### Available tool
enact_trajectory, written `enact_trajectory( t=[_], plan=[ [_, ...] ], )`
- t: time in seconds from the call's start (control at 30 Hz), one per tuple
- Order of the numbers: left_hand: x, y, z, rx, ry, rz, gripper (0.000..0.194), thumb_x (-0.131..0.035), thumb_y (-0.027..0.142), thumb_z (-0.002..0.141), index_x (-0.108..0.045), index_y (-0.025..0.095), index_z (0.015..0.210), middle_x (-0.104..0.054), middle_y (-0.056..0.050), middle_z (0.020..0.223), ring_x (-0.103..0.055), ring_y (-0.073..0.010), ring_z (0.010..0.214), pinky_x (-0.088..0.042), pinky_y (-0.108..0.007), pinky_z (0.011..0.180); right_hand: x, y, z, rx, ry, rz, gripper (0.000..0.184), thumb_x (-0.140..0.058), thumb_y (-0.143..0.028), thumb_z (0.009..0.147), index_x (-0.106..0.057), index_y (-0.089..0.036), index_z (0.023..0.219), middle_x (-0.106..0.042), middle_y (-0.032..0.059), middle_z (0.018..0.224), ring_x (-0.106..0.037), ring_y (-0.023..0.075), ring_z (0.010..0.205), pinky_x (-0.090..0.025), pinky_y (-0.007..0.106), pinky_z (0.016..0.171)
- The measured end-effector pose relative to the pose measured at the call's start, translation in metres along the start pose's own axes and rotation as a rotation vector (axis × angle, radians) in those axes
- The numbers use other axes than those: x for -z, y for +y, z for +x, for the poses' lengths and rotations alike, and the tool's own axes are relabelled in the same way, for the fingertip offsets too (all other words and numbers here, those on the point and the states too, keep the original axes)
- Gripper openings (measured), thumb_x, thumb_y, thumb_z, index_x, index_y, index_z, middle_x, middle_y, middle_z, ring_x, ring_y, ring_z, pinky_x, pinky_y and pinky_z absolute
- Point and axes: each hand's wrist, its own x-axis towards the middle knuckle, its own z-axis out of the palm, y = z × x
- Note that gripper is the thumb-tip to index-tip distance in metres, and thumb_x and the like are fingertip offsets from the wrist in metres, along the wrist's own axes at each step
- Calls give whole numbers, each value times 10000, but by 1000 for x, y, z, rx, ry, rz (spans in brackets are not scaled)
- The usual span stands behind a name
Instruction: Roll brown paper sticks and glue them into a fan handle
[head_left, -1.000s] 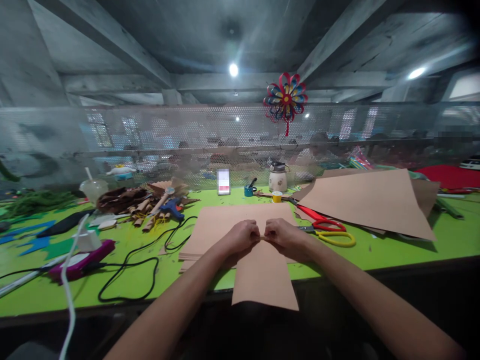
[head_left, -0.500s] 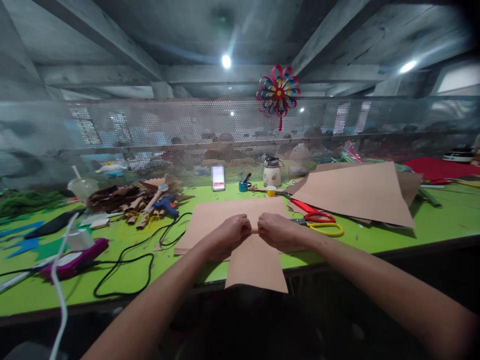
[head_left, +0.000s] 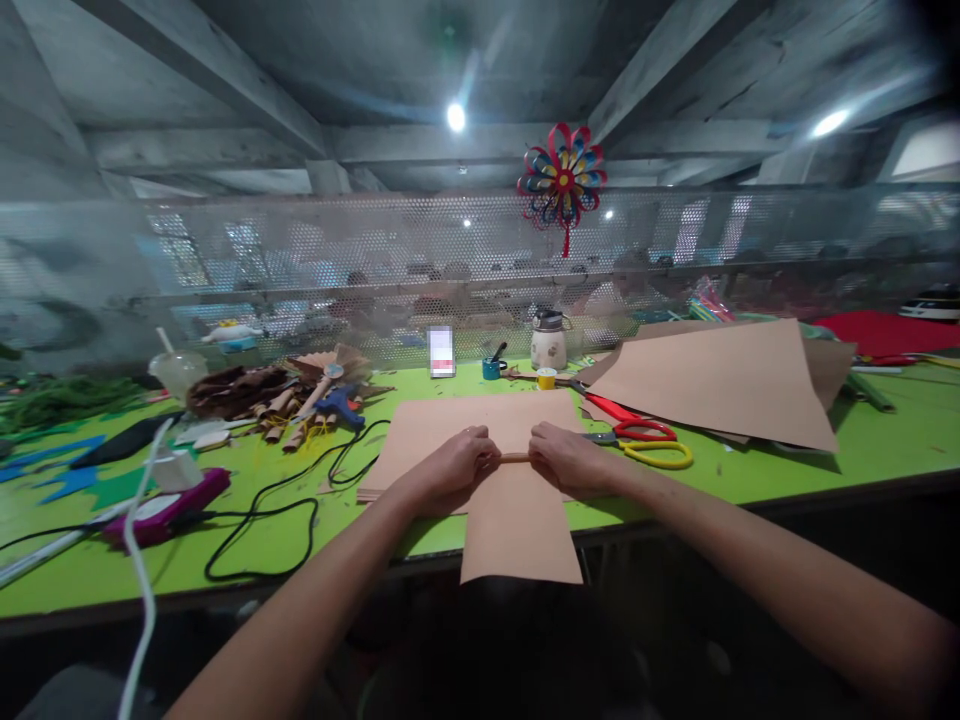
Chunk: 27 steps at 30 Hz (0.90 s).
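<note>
Left hand (head_left: 465, 463) and right hand (head_left: 566, 458) sit wider apart than half a second earlier; more of the roll (head_left: 514, 458) shows between them. View is also shifted slightly.

Progress, as judged: far edge of the sheet (head_left: 520, 530) is turned into a narrow roll. Remainder is flat and unrolled, so most of the visible length seems left to do. Number of turns inside the roll: cannot tell. No glue or tie seen on it.

Hands: left fingertips pinched on the left part of the roll, right fingertips likewise on the right part. Both grips narrow; roll ends hidden by fingers.

Sheet: plain brown, smooth, no print or crease visible. Roll lies crosswise, looks thin, even and straight. Sheet lies over the near part of the stack (head_left: 420, 420) of similar paper, its near end hanging past the front edge of the table (head_left: 712, 485), lower edge slightly curved. Scissors (head_left: 609, 407) with red and yellow handles lie just beyond the right hand.
</note>
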Motion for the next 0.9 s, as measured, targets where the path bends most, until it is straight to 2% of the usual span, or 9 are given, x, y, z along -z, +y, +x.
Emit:
enact_trajectory(
  t=[0.27, 0.5, 0.63, 0.8, 0.9],
  plan=[
    [7, 7, -5, -36, -23, 39, 281, -432, 255, 943, -671, 174, 819, -526, -60, 852, -505, -163, 780, -402, -261, 708, 12, 1, -6, 6, -27, 121, 119, -447, -135, 913, -548, -169, 858, -519, 53, 902, -470, 153, 808, -384, 264, 701],
    [7, 9, -6, -45, 11, 53, 300, -403, 212, 947, -677, 178, 831, -551, -62, 862, -513, -153, 751, -397, -257, 684, 9, 6, -13, -32, -37, 145, 171, -442, -188, 941, -568, -173, 827, -524, 57, 899, -485, 164, 838, -404, 269, 733],
    [1, 3, 4, 2, -5, 133, 245, -460, 186, 912, -692, 170, 836, -579, -69, 861, -532, -161, 760, -397, -261, 689, 11, 9, -9, -87, -29, 196, 201, -443, -193, 935, -627, -165, 860, -557, 71, 934, -506, 160, 820, -409, 267, 735],
    [-13, -8, 16, 35, 58, 302, 153, -551, 188, 856, -658, 161, 750, -580, -61, 790, -532, -187, 756, -376, -283, 666, 19, 2, 7, -162, -151, 192, 207, -496, -190, 871, -684, -149, 797, -611, 63, 796, -508, 154, 702, -363, 258, 628],
    [-19, -13, 17, 31, 86, 334, 154, -549, 196, 862, -632, 167, 735, -575, -60, 797, -533, -191, 771, -369, -285, 664, 16, -6, 13, -184, -97, 140, 207, -497, -212, 881, -667, -136, 791, -603, 72, 795, -478, 146, 667, -320, 264, 587]
  ],
)
